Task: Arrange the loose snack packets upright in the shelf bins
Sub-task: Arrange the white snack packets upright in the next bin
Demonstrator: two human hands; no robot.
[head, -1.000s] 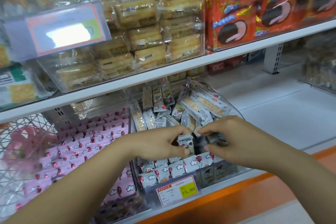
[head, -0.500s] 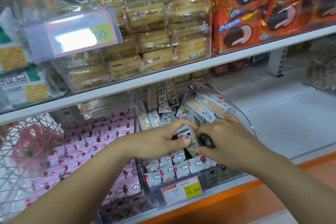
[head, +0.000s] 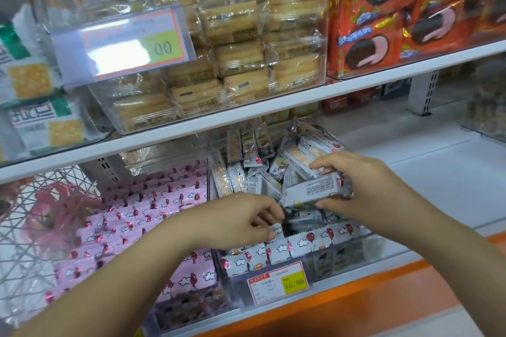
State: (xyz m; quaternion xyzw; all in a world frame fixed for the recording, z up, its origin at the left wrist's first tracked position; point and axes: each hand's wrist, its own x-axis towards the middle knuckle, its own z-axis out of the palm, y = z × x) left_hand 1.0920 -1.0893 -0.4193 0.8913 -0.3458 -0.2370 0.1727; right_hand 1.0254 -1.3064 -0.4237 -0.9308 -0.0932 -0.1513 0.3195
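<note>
Many pink packets (head: 153,206) stand in rows at lower left; at lower centre the left hand (head: 241,223) curls its fingers among the silver packets (head: 276,250) in the clear bin (head: 342,256), hold unclear; just right, slightly apart, the right hand (head: 364,186) pinches one held packet (head: 315,193) sideways above that bin.

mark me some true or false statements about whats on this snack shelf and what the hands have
The right hand holds a grey snack packet lying sideways. True.
The price tag in front of the grey packets reads 25.00. False: it reads 15.80.
Rows of pink packets stand left of the grey ones. True.
The orange cookie packs are on the lower shelf. False: they are on the upper shelf, at the right.
</note>
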